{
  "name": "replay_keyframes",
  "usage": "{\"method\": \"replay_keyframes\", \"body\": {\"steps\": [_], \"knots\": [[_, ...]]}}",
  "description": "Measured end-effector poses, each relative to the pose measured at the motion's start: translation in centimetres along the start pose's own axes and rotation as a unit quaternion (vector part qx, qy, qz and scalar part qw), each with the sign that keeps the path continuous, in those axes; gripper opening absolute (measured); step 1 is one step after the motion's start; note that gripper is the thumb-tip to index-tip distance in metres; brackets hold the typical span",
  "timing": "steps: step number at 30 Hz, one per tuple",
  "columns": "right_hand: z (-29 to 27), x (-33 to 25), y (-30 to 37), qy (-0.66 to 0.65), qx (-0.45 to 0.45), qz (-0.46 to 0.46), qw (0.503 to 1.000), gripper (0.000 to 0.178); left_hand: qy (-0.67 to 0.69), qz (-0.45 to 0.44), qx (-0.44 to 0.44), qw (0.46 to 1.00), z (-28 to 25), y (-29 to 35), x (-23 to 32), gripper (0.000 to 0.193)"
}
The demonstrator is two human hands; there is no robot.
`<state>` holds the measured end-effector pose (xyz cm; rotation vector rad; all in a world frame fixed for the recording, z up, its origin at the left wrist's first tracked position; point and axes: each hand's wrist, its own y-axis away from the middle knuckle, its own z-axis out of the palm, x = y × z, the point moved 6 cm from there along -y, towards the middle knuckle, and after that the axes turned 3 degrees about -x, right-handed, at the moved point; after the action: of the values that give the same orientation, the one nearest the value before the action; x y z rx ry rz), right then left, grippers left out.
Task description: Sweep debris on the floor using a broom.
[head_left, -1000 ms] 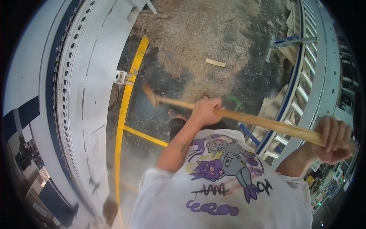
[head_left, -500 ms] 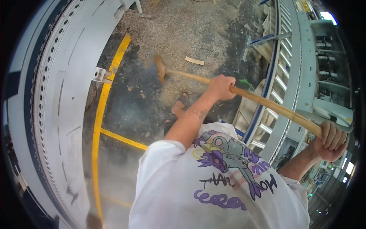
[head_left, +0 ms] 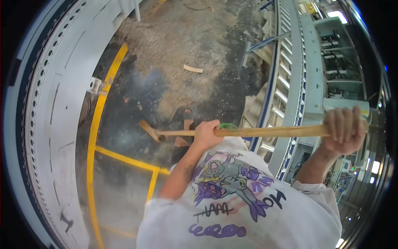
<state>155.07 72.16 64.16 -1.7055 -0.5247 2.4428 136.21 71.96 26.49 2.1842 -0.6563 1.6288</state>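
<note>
A long-handled broom (head_left: 265, 132) lies almost level across my front, its handle pale wood. My left hand (head_left: 207, 133) is closed around the lower part of the handle. Up at the handle's right end, my right hand (head_left: 343, 130) is wrapped over it, its fingers slightly blurred. The narrow brown broom head (head_left: 149, 130) is at the floor, left of my feet. Something green (head_left: 228, 126) shows beside the handle near my left hand. A short, pale curved strip (head_left: 193, 69) lies farther off on dusty debris (head_left: 182, 87).
A long white machine frame (head_left: 62, 112) runs along the left, beside yellow floor lines (head_left: 94, 137). To the right stretches a roller conveyor (head_left: 283, 83) with a blue-edged rail, with cream sheet material (head_left: 255, 108) beside it. A grey-green machine cabinet (head_left: 314, 70) stands beyond.
The broom head has swept nearer to me and to the left. My left hand has come down and left, while my right hand has risen, bringing the handle nearly level.
</note>
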Motion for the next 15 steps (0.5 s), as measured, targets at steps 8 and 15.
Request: {"method": "replay_keyframes", "body": {"steps": [8,15], "knots": [[-0.6,-6.4,3.9,0.077,0.040,-0.035,0.996,0.031,0.027,0.134,0.042,0.990,6.0,-6.8,3.5,0.025],[-2.4,-8.7,3.4,0.140,-0.120,-0.069,0.980,0.032,0.030,0.175,0.074,0.981,8.1,-15.7,6.1,0.024]]}}
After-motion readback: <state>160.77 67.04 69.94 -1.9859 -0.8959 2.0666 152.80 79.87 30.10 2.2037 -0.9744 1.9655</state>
